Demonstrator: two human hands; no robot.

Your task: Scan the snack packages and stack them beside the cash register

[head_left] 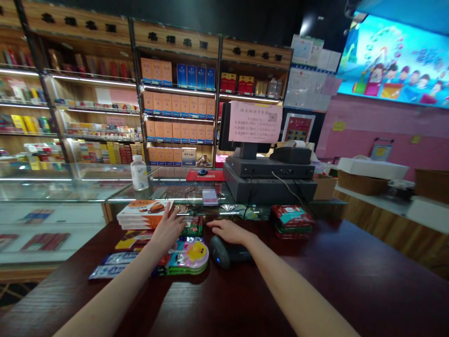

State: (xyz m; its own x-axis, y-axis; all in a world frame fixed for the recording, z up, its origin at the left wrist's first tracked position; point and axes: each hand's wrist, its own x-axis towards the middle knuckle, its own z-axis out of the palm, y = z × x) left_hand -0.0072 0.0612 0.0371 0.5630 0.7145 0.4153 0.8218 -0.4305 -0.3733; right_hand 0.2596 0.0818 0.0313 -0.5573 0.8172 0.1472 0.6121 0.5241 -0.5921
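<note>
My left hand [169, 229] is open, fingers spread, over the right edge of a stack of orange-and-white boxes [140, 209] and beside a green snack packet [193, 226]. Whether it touches them I cannot tell. Below it lie colourful packages with a yellow duck picture [195, 252] and blue-and-white packets [114, 264]. A yellow-and-brown pack [131, 239] is partly hidden by my left forearm. My right hand [228, 231] is open with fingers stretched to the left, just behind a black handheld barcode scanner [220, 252] lying on the dark wooden table [217, 299].
A stack of red and green packets [292, 220] lies at the table's right rear. Behind are a glass counter [168, 189], a white bottle [139, 173], a mouse [202, 172] and a cash register terminal [268, 171] with cables. Cartons [372, 175] stand far right.
</note>
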